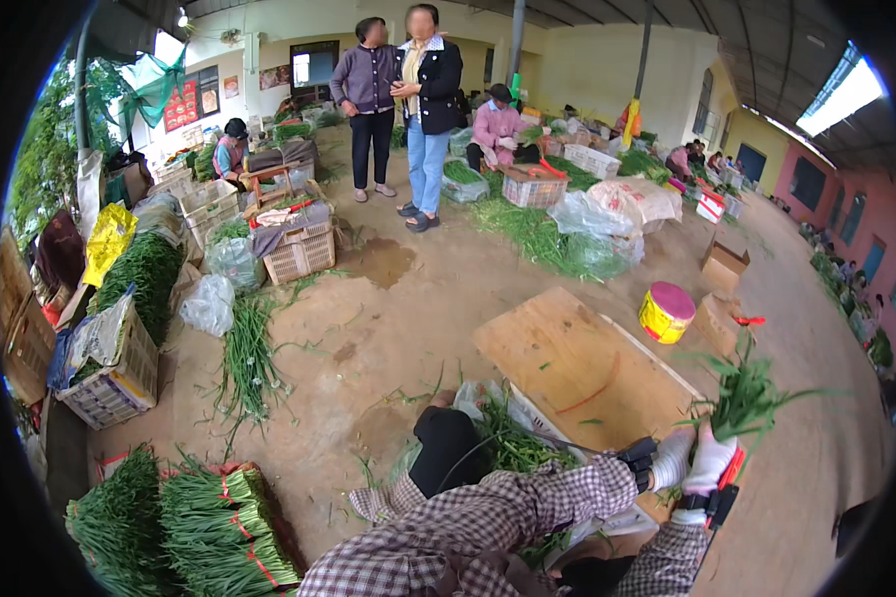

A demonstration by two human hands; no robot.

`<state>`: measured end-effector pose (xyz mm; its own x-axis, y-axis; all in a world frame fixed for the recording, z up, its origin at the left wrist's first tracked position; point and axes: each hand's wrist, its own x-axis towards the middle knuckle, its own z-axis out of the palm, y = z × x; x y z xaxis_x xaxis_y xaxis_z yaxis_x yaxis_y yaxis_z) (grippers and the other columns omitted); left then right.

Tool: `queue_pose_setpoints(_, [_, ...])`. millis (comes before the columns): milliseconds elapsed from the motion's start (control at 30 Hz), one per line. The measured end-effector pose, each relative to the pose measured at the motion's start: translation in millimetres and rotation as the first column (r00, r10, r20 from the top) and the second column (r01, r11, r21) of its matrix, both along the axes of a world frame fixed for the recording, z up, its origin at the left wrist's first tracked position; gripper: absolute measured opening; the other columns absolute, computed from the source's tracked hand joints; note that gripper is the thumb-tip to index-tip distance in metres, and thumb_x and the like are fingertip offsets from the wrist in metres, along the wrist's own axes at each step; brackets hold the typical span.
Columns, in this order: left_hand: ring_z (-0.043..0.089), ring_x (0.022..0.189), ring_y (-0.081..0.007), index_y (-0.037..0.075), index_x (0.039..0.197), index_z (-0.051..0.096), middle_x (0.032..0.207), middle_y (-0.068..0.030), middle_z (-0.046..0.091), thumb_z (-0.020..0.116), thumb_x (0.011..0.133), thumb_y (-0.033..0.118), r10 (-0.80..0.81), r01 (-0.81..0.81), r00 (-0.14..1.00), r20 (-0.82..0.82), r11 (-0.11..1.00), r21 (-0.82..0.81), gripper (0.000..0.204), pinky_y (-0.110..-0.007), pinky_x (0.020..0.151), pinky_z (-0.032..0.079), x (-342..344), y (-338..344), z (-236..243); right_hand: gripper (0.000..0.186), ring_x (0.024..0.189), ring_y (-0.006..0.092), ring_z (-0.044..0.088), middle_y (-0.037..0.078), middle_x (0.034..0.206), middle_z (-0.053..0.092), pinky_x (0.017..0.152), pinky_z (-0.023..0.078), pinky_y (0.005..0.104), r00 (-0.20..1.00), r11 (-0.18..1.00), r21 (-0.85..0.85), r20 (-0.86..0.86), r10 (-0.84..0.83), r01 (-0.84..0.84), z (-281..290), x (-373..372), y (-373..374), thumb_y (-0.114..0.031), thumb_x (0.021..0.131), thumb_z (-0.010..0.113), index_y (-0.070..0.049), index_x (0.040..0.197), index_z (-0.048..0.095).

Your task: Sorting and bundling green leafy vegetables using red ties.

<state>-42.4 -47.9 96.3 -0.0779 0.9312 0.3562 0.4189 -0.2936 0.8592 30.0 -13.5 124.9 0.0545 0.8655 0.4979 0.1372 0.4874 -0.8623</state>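
**Green chives everywhere, both hands on one bunch**

Green chive bunch (742,398) was up at the lower right of the head view, leaves fanning out above the hands, stems down between them. Both hands wore white gloves. The right hand (712,463) was wrapped round the stems, fingers curled closed on them. The left hand (670,460) sat right against it, also closed at the base of the bunch, though I couldn't tell how much of the stems it actually had. Checked sleeves (488,517) came in from the bottom edge, and black wrist straps showed on both arms.

Just behind the hands was a flat wooden board (577,363), with a yellow tub (665,313) with a pink lid past its far corner. Loose chives lay in a bag (513,443) near the person's knee. Tied bundles (219,527) with red bands were stacked at the lower left, well apart from the hands.

Further back, two people (403,99) stood on the dirt floor, and others sat sorting greens among plastic crates (299,254).
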Motion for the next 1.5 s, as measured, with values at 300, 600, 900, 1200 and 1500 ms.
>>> queue_pose_setpoints(300, [0.061,0.085,-0.0198,0.0,0.101,0.062,0.099,-0.0097,0.064,0.042,0.092,0.019,-0.093,0.019,0.845,0.527,0.989,0.143,0.029,-0.033,0.079,0.05,-119.8,-18.1,8.0,0.085,0.128,0.0272,0.037,0.018,0.139,0.04,0.106,0.028,0.0342,0.892,0.882,0.263,0.346,0.292,-0.391,83.7,-8.2,-71.8,-0.028,0.073,0.074,-0.005,0.141,0.028])
queue_pose_setpoints(600, [0.06,0.087,-0.0185,0.008,0.114,0.056,0.085,-0.0027,0.061,0.063,0.081,0.019,-0.491,-0.087,0.252,0.834,0.847,0.525,0.035,-0.038,0.096,0.045,-315.8,-114.9,52.9,0.034,0.091,0.0145,0.058,0.006,0.099,0.063,0.081,0.045,0.0262,0.917,0.899,-0.215,0.031,0.398,-0.382,5.9,42.7,-106.1,-0.023,0.086,0.063,-0.002,0.113,0.058])
queue_pose_setpoints(900, [0.053,0.083,-0.0114,0.012,0.123,0.05,0.08,0.0066,0.048,0.067,0.078,0.013,-0.695,0.185,0.147,0.704,0.718,0.671,0.048,-0.034,0.098,0.038,-333.7,-147.5,30.9,0.093,0.13,0.0297,0.035,0.02,0.14,0.036,0.107,0.029,0.0372,0.434,0.483,-0.208,0.242,0.868,-0.851,-27.9,-98.0,-94.3,-0.027,0.071,0.077,-0.005,0.142,0.021])
queue_pose_setpoints(1200, [0.056,0.089,-0.0193,0.015,0.127,0.044,0.084,0.0014,0.054,0.064,0.08,0.016,-0.729,0.283,0.049,0.683,0.666,0.691,0.052,-0.044,0.091,0.04,-334.4,-143.0,-0.5,0.027,0.088,0.0169,0.061,0.006,0.093,0.067,0.081,0.047,0.0311,0.449,0.49,-0.315,0.198,0.871,-0.813,-27.5,-126.0,-106.2,-0.023,0.083,0.067,-0.005,0.103,0.063])
queue_pose_setpoints(1500, [0.053,0.081,-0.0089,0.018,0.124,0.048,0.079,0.0086,0.052,0.064,0.082,0.018,-0.797,0.158,-0.012,0.604,0.595,0.788,0.046,-0.032,0.09,0.041,-356.4,-156.1,-7.6,0.027,0.039,0.0106,0.03,-0.005,0.048,0.033,0.042,0.025,0.027,0.152,0.29,0.106,-0.655,0.74,-0.951,-104.0,-40.1,-89.6,-0.029,0.087,0.061,-0.014,0.071,0.047])
